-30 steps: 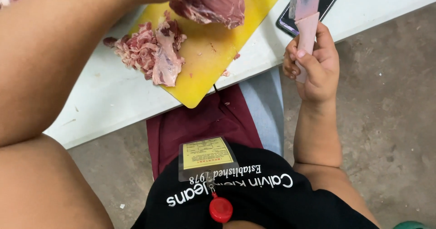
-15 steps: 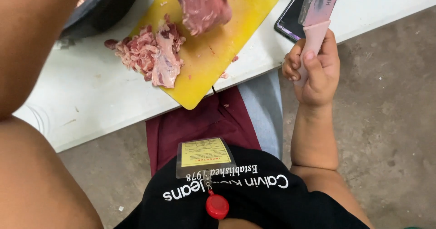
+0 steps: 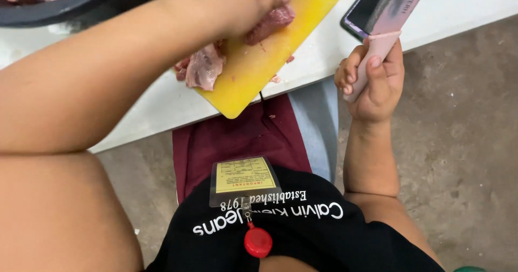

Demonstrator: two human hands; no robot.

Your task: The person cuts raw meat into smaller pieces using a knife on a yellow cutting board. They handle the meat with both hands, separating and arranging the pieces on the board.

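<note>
yellow plastic is the first thing to notice: a yellow cutting board [image 3: 259,61] lies at an angle on the white table [image 3: 135,115], and one rounded corner of it reaches over the table edge. the left hand [image 3: 232,5] is stretched across the board and rests on a big piece of raw red meat [image 3: 272,15]; its fingers are bent down over the meat and press or grip it, but the palm hides how firmly they close. just beside this, at the left edge of the board, there is a small pile of paler meat pieces [image 3: 199,69], and a few tiny scraps lie near the lower edge of the board. the right hand [image 3: 375,80] is apart from the board, at the near edge of the table, and its fingers are wrapped tight around the pale pink handle of a knife [image 3: 386,21]. the wide blade points up and away from the person, and it stands partly in front of a dark phone [image 3: 364,13] that lies on the table. in the top left corner a dark bowl [image 3: 65,5] holds more pinkish meat. under the table edge hangs a dark red cloth [image 3: 237,142], and below it one sees the person's black shirt with a yellow card [image 3: 243,177] and a round red clip [image 3: 258,242].
</note>
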